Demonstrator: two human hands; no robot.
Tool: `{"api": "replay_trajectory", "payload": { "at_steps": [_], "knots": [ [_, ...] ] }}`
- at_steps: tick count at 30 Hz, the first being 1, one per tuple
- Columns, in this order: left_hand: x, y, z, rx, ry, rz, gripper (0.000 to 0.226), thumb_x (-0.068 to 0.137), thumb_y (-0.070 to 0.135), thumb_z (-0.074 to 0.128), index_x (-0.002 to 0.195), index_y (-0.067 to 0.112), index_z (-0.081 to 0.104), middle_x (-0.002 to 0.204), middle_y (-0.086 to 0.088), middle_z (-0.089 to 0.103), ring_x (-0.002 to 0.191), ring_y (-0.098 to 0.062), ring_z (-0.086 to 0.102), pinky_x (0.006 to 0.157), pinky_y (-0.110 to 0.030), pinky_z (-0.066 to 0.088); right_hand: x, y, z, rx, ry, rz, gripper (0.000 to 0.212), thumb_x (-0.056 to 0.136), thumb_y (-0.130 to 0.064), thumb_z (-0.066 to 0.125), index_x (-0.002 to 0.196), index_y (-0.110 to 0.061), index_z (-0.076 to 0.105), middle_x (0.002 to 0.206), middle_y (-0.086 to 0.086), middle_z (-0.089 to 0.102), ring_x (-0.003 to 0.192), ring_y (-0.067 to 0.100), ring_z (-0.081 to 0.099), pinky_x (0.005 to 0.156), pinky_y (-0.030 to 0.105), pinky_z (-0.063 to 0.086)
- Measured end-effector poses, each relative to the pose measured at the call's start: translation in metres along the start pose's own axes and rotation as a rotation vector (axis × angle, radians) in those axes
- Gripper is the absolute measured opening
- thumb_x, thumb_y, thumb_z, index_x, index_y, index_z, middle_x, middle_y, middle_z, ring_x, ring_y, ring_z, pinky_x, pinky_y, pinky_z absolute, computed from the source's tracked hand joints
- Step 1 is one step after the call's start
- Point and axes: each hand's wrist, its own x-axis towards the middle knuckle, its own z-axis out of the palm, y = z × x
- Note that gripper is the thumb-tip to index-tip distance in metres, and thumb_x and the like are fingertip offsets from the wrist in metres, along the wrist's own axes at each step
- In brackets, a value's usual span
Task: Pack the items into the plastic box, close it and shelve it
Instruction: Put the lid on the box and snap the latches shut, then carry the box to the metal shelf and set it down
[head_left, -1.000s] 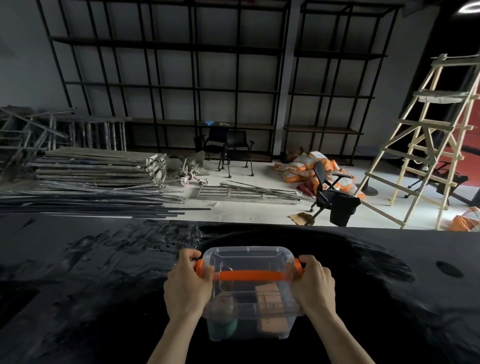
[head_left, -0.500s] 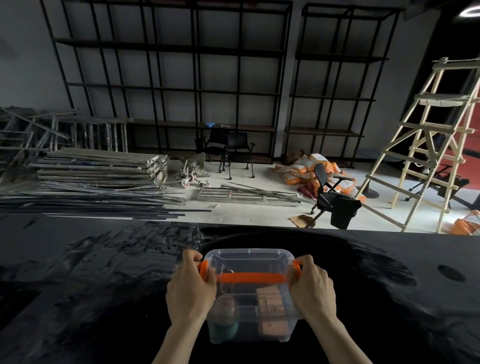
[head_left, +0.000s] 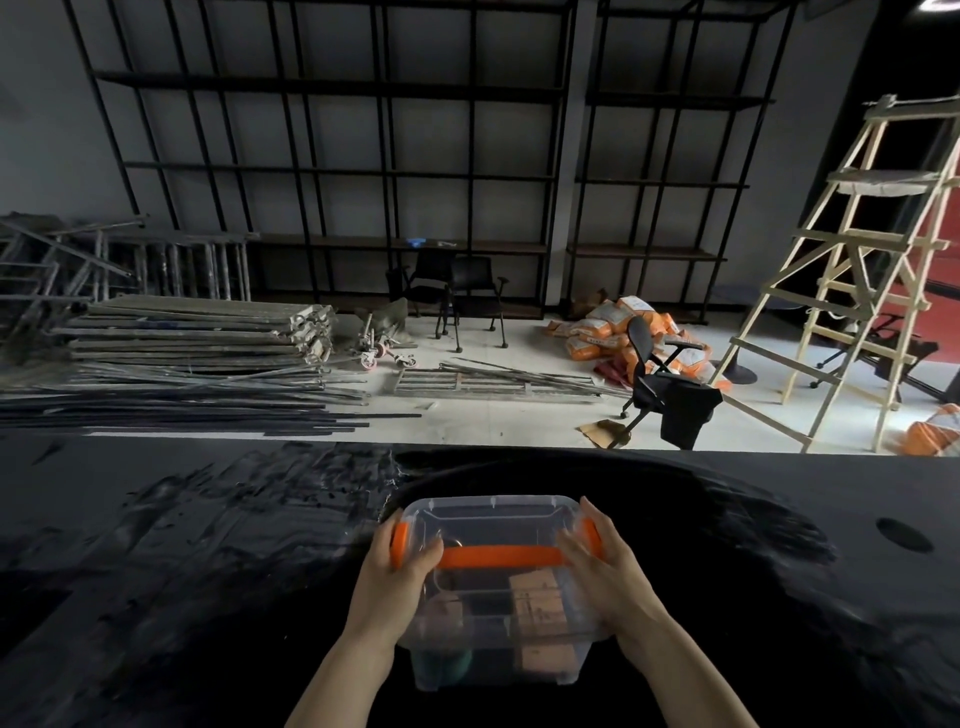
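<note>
A clear plastic box (head_left: 493, 525) with its lid on sits on the black table, low in the middle of the view. An orange handle (head_left: 501, 557) lies across the lid, with orange latches at both ends. Inside I can see a brown cardboard carton (head_left: 537, 603) on the right and a dark green round item (head_left: 447, 667) at the lower left. My left hand (head_left: 397, 577) grips the box's left side over the latch. My right hand (head_left: 605, 571) presses flat against the right side.
The black table (head_left: 208, 571) has a round hole (head_left: 903, 535) at the far right. Beyond it: black shelving (head_left: 332, 171) along the back wall, stacked metal planks (head_left: 197, 332), office chairs (head_left: 660, 384), orange sacks (head_left: 613, 332) and a wooden ladder (head_left: 852, 280).
Both hands slid down from the handle's ends to the box's sides, uncovering the orange latches. The box looks slightly nearer and lower in view.
</note>
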Motion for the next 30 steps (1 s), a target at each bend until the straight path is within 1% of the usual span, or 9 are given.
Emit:
{"api": "replay_trajectory", "payload": {
  "at_steps": [3, 10, 12, 14, 19, 22, 25, 27, 30],
  "knots": [
    [-0.004, 0.005, 0.000, -0.006, 0.007, -0.020, 0.060, 0.091, 0.030, 0.067, 0.145, 0.028, 0.042, 0.106, 0.015, 0.057, 0.088, -0.001, 0.056, 0.057, -0.016, 0.041, 0.001, -0.001, 0.001, 0.016, 0.010, -0.003, 0.069, 0.094, -0.039, 0.066, 0.154, -0.041, 0.030, 0.149, 0.009, 0.049, 0.127, 0.034, 0.058, 0.101, 0.055, 0.053],
    [-0.002, 0.006, 0.009, -0.028, -0.048, -0.077, 0.062, 0.092, 0.019, 0.067, 0.148, 0.021, 0.040, 0.118, 0.005, 0.054, 0.082, -0.004, 0.055, 0.036, -0.006, 0.042, -0.005, 0.001, -0.007, 0.056, 0.071, 0.027, 0.066, 0.095, -0.034, 0.067, 0.152, -0.037, 0.035, 0.143, 0.010, 0.054, 0.120, 0.032, 0.063, 0.098, 0.054, 0.056],
    [-0.001, 0.005, 0.020, -0.027, -0.069, -0.078, 0.061, 0.091, 0.019, 0.068, 0.146, 0.024, 0.041, 0.130, 0.003, 0.053, 0.087, -0.006, 0.059, 0.046, -0.012, 0.051, -0.013, 0.000, -0.021, 0.069, 0.113, 0.045, 0.067, 0.094, -0.035, 0.069, 0.152, -0.037, 0.036, 0.138, 0.008, 0.058, 0.114, 0.030, 0.067, 0.095, 0.053, 0.057],
    [0.000, 0.005, 0.036, 0.016, -0.105, -0.065, 0.054, 0.089, 0.025, 0.070, 0.138, 0.030, 0.048, 0.134, -0.001, 0.057, 0.100, -0.015, 0.063, 0.067, -0.027, 0.059, -0.024, -0.001, -0.042, 0.063, 0.170, 0.045, 0.068, 0.092, -0.039, 0.070, 0.151, -0.040, 0.036, 0.134, 0.005, 0.061, 0.110, 0.028, 0.069, 0.094, 0.053, 0.058],
    [-0.022, 0.013, 0.108, 0.047, -0.278, -0.036, 0.067, 0.091, 0.028, 0.068, 0.150, 0.024, 0.037, 0.141, -0.004, 0.052, 0.105, -0.016, 0.061, 0.050, -0.014, 0.049, -0.070, -0.001, -0.114, 0.070, 0.367, 0.024, 0.067, 0.088, -0.045, 0.073, 0.148, -0.042, 0.043, 0.134, -0.001, 0.062, 0.106, 0.019, 0.070, 0.082, 0.037, 0.060],
    [-0.044, 0.020, 0.152, 0.030, -0.396, -0.017, 0.064, 0.092, 0.022, 0.067, 0.149, 0.020, 0.037, 0.133, -0.002, 0.052, 0.089, -0.010, 0.059, 0.044, -0.013, 0.049, -0.108, 0.002, -0.155, 0.071, 0.480, 0.020, 0.067, 0.091, -0.038, 0.071, 0.151, -0.038, 0.041, 0.140, 0.002, 0.057, 0.111, 0.021, 0.065, 0.081, 0.037, 0.058],
    [-0.072, 0.020, 0.194, 0.035, -0.537, 0.033, 0.069, 0.089, 0.023, 0.070, 0.149, 0.024, 0.037, 0.142, -0.002, 0.051, 0.100, -0.013, 0.060, 0.060, -0.020, 0.057, -0.150, 0.016, -0.197, 0.072, 0.603, -0.009, 0.063, 0.093, -0.035, 0.069, 0.150, -0.038, 0.041, 0.142, 0.004, 0.054, 0.117, 0.026, 0.062, 0.094, 0.047, 0.057],
    [-0.096, 0.016, 0.221, 0.017, -0.641, 0.057, 0.070, 0.090, 0.022, 0.069, 0.151, 0.024, 0.034, 0.144, -0.003, 0.049, 0.101, -0.012, 0.059, 0.056, -0.018, 0.054, -0.185, 0.031, -0.221, 0.077, 0.692, -0.023, 0.062, 0.095, -0.034, 0.067, 0.150, -0.036, 0.041, 0.141, 0.004, 0.055, 0.113, 0.024, 0.063, 0.086, 0.041, 0.059],
    [-0.149, -0.001, 0.263, 0.036, -0.793, 0.123, 0.070, 0.091, 0.027, 0.067, 0.152, 0.027, 0.032, 0.148, -0.002, 0.047, 0.118, -0.018, 0.053, 0.072, -0.021, 0.044, -0.249, 0.066, -0.255, 0.111, 0.828, -0.045, 0.056, 0.096, -0.033, 0.066, 0.147, -0.033, 0.046, 0.134, 0.001, 0.060, 0.105, 0.019, 0.067, 0.080, 0.039, 0.061]
  ]
}}
